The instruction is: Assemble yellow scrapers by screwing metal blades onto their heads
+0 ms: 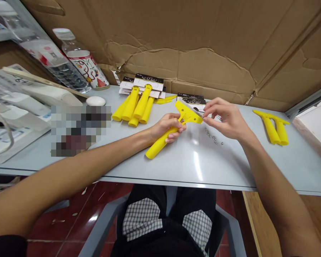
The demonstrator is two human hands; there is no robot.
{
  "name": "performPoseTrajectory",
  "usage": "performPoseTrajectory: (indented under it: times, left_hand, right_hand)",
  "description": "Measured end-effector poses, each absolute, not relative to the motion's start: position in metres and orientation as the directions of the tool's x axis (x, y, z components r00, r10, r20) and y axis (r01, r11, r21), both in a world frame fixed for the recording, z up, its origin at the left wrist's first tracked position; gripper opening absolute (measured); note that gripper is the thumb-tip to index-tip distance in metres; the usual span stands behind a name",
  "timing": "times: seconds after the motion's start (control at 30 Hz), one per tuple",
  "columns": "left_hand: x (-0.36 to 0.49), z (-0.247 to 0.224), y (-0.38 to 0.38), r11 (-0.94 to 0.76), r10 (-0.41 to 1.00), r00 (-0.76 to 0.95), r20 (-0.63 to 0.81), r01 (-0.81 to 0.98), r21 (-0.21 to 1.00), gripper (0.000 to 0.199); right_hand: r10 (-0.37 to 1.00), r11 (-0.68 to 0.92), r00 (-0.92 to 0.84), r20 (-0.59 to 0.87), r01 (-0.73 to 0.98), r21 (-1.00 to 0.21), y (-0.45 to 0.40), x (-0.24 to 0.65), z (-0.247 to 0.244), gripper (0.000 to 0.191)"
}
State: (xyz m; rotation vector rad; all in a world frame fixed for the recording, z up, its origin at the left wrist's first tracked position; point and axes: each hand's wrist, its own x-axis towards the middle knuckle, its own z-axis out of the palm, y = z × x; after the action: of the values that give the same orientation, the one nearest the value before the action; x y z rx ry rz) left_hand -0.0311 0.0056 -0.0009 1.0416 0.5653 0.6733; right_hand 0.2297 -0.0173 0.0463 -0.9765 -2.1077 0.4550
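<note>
My left hand [167, 127] is shut around the handle of a yellow plastic scraper [160, 143], whose flat wide head [186, 113] points up and right. My right hand [224, 119] pinches a small silvery metal piece [202, 114] at the corner of that head, probably a blade, though the fingers hide most of it. Several tiny metal screws [211, 136] lie on the table just below my right hand. A heap of yellow scrapers [136, 106] lies left of my hands, and a pair of them [274, 126] lies to the right.
White-and-black packaging cards [141, 84] stand behind the heap on a pale grey table [224, 167]. Creased cardboard [176, 43] forms the back wall. A plastic bottle [82, 60], white mouse [95, 101] and printed papers [16, 107] sit left. A pixelated patch [80, 130] hides part of the table.
</note>
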Motion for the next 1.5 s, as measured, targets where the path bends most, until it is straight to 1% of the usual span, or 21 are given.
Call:
performPoseTrajectory:
  times: [0.07,0.23,0.37,0.5,0.7,0.8,0.87,1.0,1.07,1.27,1.4,1.5]
  left_hand:
    - [-0.032,-0.002,0.006,0.341,0.732,0.674,-0.100,-0.236,0.910,0.023]
    - [-0.032,-0.005,0.007,0.338,0.723,0.686,-0.085,-0.244,0.909,0.020]
    - [-0.032,-0.005,0.006,0.336,0.726,0.683,-0.085,-0.245,0.909,0.021]
    - [-0.032,-0.005,0.006,0.343,0.728,0.678,-0.096,-0.240,0.908,0.023]
    - [-0.032,-0.005,0.005,0.339,0.727,0.680,-0.094,-0.236,0.911,0.020]
    - [-0.032,-0.004,0.005,0.348,0.723,0.683,-0.103,-0.232,0.908,0.020]
    - [-0.031,-0.004,0.005,0.357,0.723,0.682,-0.110,-0.232,0.905,0.022]
    - [-0.031,-0.005,0.006,0.359,0.729,0.675,-0.115,-0.234,0.904,0.025]
    - [-0.032,-0.005,0.006,0.351,0.735,0.670,-0.107,-0.240,0.905,0.025]
    - [-0.032,-0.005,0.006,0.336,0.740,0.666,-0.098,-0.239,0.911,0.023]
    - [-0.031,-0.004,0.006,0.347,0.733,0.671,-0.111,-0.228,0.910,0.023]
    - [-0.031,-0.004,0.006,0.347,0.728,0.677,-0.113,-0.221,0.911,0.024]
  right_hand:
    - [0.758,0.649,-0.432,0.489,0.436,-0.623,-0.018,0.223,0.040,0.007]
    - [0.800,0.597,-0.405,0.443,0.458,-0.659,-0.017,0.216,0.029,0.006]
    - [0.810,0.577,-0.398,0.430,0.413,-0.705,-0.016,0.215,0.027,0.006]
    - [0.837,0.537,-0.365,0.408,0.404,-0.740,-0.017,0.212,0.028,0.006]
    - [0.868,0.479,-0.325,0.376,0.346,-0.806,-0.018,0.209,0.027,0.005]
    - [0.877,0.458,-0.338,0.342,0.367,-0.810,-0.018,0.208,0.028,0.003]
    - [0.876,0.461,-0.350,0.332,0.400,-0.792,-0.020,0.207,0.029,0.004]
    - [0.850,0.520,-0.358,0.386,0.450,-0.726,-0.024,0.203,0.032,0.005]
    - [0.846,0.530,-0.344,0.408,0.458,-0.713,-0.025,0.202,0.032,0.005]
    - [0.874,0.485,-0.291,0.390,0.459,-0.744,-0.026,0.200,0.030,0.005]
    - [0.909,0.411,-0.267,0.320,0.445,-0.796,-0.024,0.200,0.027,0.009]
    - [0.935,0.330,-0.250,0.250,0.365,-0.870,-0.022,0.200,0.025,0.026]
